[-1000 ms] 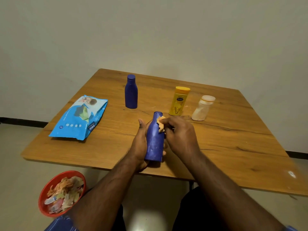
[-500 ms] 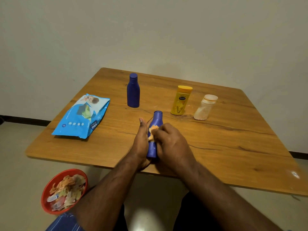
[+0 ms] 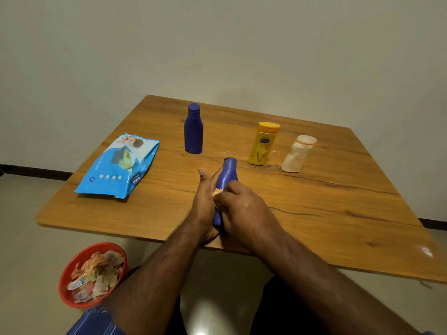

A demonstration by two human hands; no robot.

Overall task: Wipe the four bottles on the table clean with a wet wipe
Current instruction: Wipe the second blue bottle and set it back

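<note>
The held blue bottle [image 3: 227,175] sits between the two hands near the front edge of the counter [image 3: 338,213], tilted so its long axis runs away from the person, cap end pointing toward the yellow bottle [image 3: 263,143] and base tucked down between the wrists. The left hand [image 3: 205,204] cradles it from the left side, thumb up and fingers curled round the body; the right hand [image 3: 242,209] lies over the lower body, pressing a crumpled wet wipe [image 3: 217,191] against it, with only a pale scrap showing. The neck and cap lie bare beyond the right hand, so I judge the coming stroke runs up that axis. Beyond the held bottle stand the second blue bottle [image 3: 193,130] to its left, the yellow bottle and a white bottle [image 3: 298,154] to its right, all upright and apart. Left of the held bottle lies the wipes pack [image 3: 118,166]. Below the counter's edge, on the floor, a red bowl [image 3: 65,281] holds crumpled used wipes and scraps.
</note>
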